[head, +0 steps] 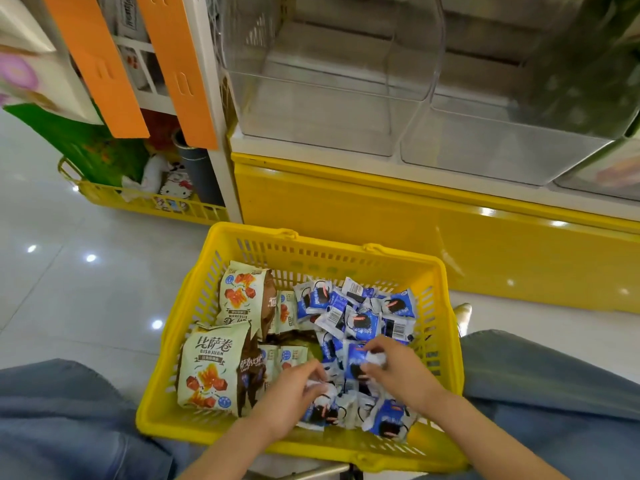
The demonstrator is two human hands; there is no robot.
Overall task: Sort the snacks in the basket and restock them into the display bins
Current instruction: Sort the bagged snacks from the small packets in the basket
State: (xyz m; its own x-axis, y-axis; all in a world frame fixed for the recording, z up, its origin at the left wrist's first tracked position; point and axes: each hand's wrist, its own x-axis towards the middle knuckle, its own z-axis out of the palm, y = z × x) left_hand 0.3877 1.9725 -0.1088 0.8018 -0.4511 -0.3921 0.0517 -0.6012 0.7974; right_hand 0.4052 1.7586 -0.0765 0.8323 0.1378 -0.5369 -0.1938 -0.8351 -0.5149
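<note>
1. While the floor [69, 289] is carrying everything, the yellow cabinet [415, 237] is standing along the far side, and two clear display bins [346, 109] are sitting side by side on top of it.
2. The yellow basket [346, 252] is resting on the floor just in front of the cabinet, between the person's knees in blue jeans [52, 410].
3. Large cream snack bags [211, 368] are lying along the basket's left edge, one at the near left corner and another [240, 296] toward the far left corner.
4. Small blue-and-white packets [363, 320] are lying heaped along the basket's right side, from the far edge to the near edge.
5. The left hand [291, 396] is reaching in over the near edge, with its fingers curled and pinching a white-edged packet [317, 386].
6. The right hand [398, 372] is working beside it, with its thumb and fingertips pinching a blue packet [356, 360] on top of the heap.
</note>
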